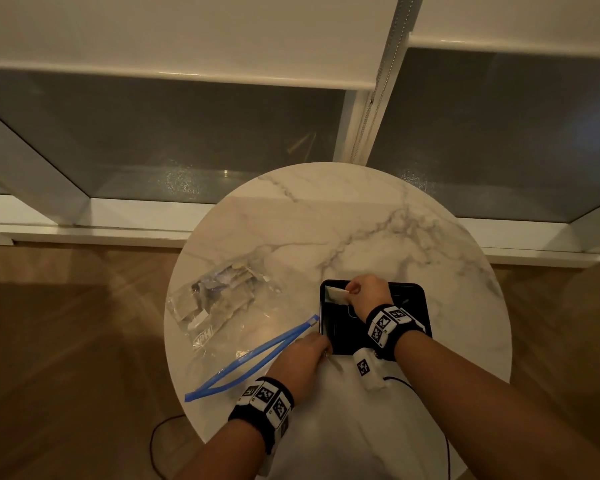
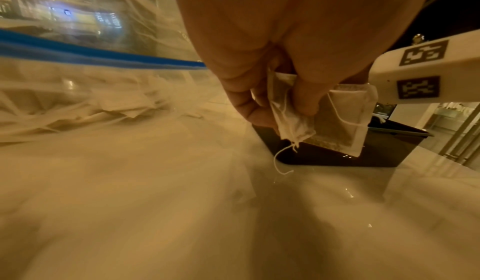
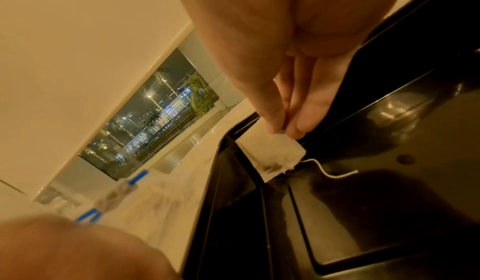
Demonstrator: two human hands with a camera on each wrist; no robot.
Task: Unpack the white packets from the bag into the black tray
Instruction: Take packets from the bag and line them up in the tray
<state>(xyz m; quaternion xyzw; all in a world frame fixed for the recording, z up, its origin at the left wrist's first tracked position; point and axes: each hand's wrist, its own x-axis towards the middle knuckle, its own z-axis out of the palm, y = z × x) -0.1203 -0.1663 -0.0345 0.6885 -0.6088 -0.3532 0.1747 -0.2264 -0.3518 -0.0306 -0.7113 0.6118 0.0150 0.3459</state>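
Note:
A clear zip bag (image 1: pixel 222 306) with a blue seal lies open on the left of the marble table (image 1: pixel 343 220), several white packets still inside it (image 2: pixel 91 99). The black tray (image 1: pixel 416 306) sits to its right. My right hand (image 1: pixel 353 291) pinches a white packet (image 1: pixel 336 294) by its top edge and holds it over the tray's far left corner (image 3: pixel 272 152); the packet's string (image 3: pixel 332 173) trails into the tray (image 3: pixel 389 192). My left hand (image 1: pixel 321 351) is at the tray's near left corner, gripping two stringed white packets (image 2: pixel 337 120) just above the tray rim (image 2: pixel 384 150).
The round table ends close to my body and drops to a wooden floor (image 1: pixel 66 323) on both sides. A low window sill (image 1: pixel 118 216) runs behind the table. A white tagged wrist unit (image 1: pixel 368 370) and a thin cable (image 1: pixel 413 384) hang under my right forearm.

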